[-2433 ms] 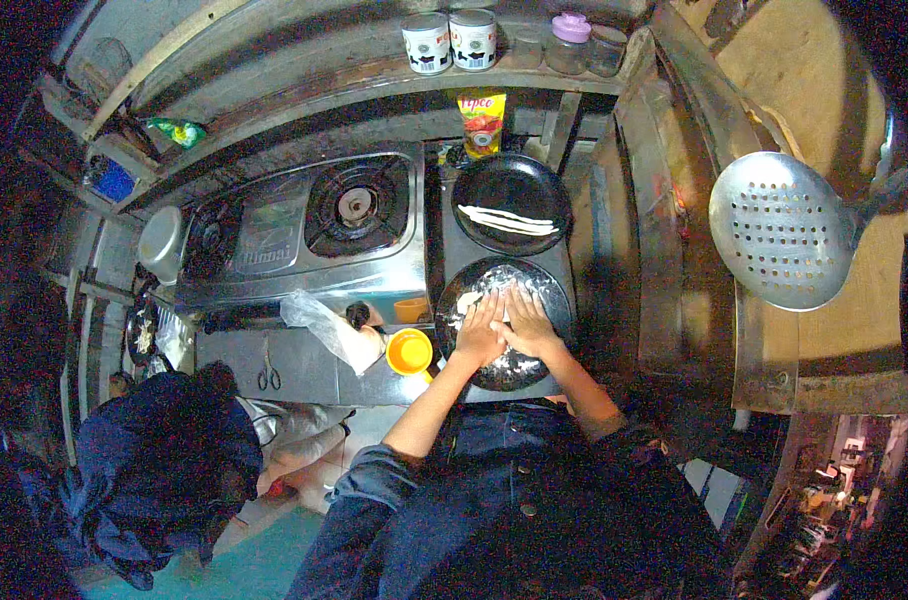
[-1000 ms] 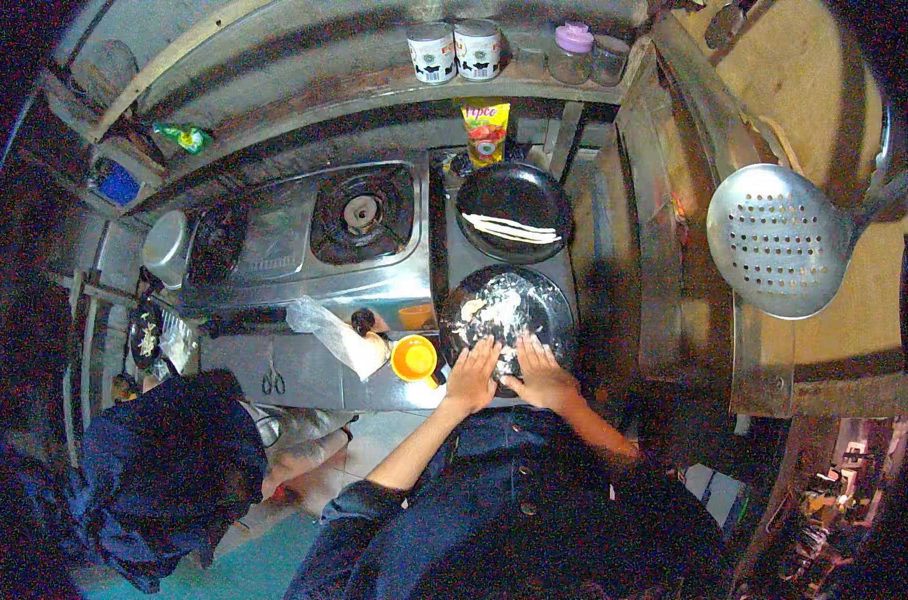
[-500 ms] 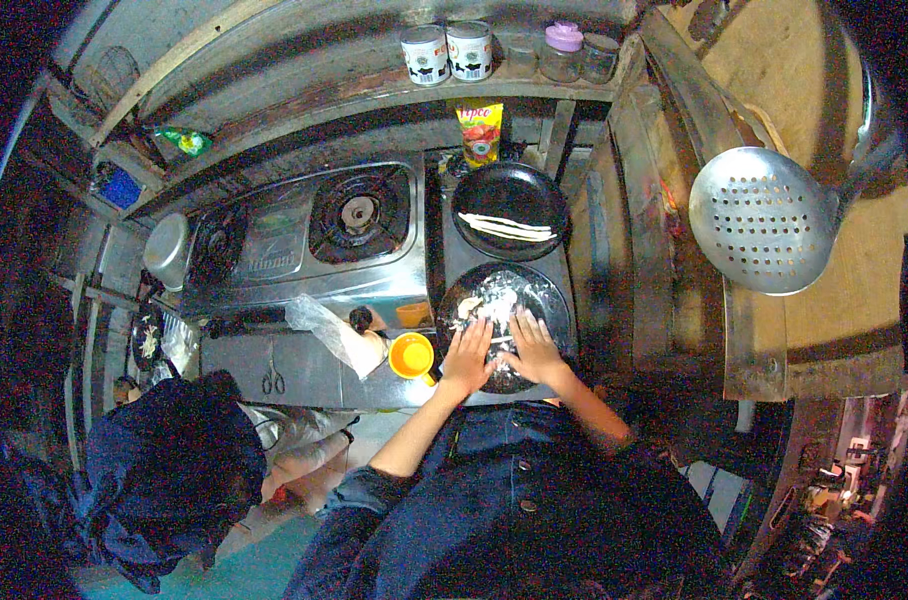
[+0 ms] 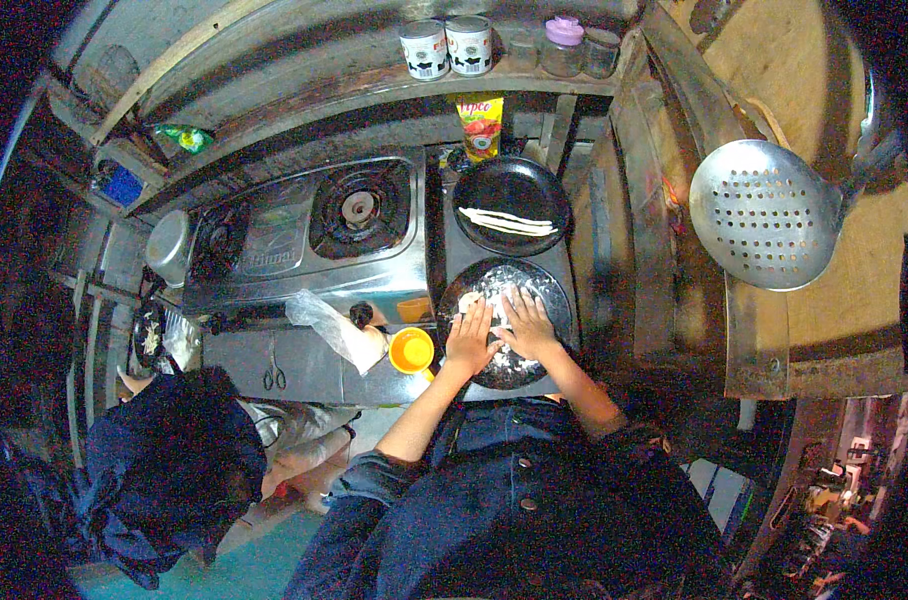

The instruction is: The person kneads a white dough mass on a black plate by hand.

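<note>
My left hand (image 4: 471,338) and my right hand (image 4: 530,327) lie flat, side by side, on a round black plate (image 4: 519,377) dusted with white flour. Their fingers are stretched out and point away from me, thumbs close together. Any dough under the palms is hidden. A small pale lump of dough (image 4: 469,300) shows by the left fingertips. Beyond, a second black plate (image 4: 524,185) carries several thin white dough strips (image 4: 507,223) laid side by side. Left of my left hand stands a yellow mug (image 4: 412,351) with pale contents.
A clear plastic bag (image 4: 336,335) of pale powder and scissors (image 4: 274,370) lie left of the mug. Behind is a two-burner gas stove (image 4: 359,208). A yellow pouch (image 4: 481,128) stands past the plates. A perforated skimmer (image 4: 767,215) hangs right. Another person (image 4: 174,460) is at left.
Both hands have slid slightly forward over the floured plate, still flat. A thin dough strip that showed between them is now covered. The dough on the far plate has not moved.
</note>
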Demonstrator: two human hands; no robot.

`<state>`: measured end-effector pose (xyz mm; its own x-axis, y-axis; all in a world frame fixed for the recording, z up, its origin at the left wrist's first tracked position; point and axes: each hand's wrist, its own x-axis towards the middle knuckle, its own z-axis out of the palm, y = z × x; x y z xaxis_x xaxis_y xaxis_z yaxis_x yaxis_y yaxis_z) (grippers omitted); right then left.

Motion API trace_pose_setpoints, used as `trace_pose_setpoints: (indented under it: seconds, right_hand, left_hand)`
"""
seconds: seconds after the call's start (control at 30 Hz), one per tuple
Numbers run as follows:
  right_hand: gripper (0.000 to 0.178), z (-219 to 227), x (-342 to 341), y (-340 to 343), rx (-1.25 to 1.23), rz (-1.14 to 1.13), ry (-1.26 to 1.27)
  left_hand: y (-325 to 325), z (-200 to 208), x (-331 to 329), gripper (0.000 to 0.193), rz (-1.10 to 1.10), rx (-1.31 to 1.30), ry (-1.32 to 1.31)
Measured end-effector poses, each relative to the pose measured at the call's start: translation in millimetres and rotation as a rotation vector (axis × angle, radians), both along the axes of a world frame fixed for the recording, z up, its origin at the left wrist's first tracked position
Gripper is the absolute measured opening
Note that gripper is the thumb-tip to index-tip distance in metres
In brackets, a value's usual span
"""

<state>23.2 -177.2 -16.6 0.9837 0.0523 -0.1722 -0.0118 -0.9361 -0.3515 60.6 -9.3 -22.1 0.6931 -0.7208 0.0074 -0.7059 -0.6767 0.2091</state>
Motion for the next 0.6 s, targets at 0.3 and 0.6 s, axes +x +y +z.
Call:
trace_pose_setpoints:
  seconds: [0.3,0.6]
  right_hand:
    - [0.074,12,-69,6,0.037,0.047,0.013]
    - [0.069,-4,3,6,-0.001,-0.046,-0.047]
  left_hand:
    - [22,8,-52,0.079,-0.011,0.087,0.077]
    - [-3,-4,3,0.078,0.048,0.035,-0.055]
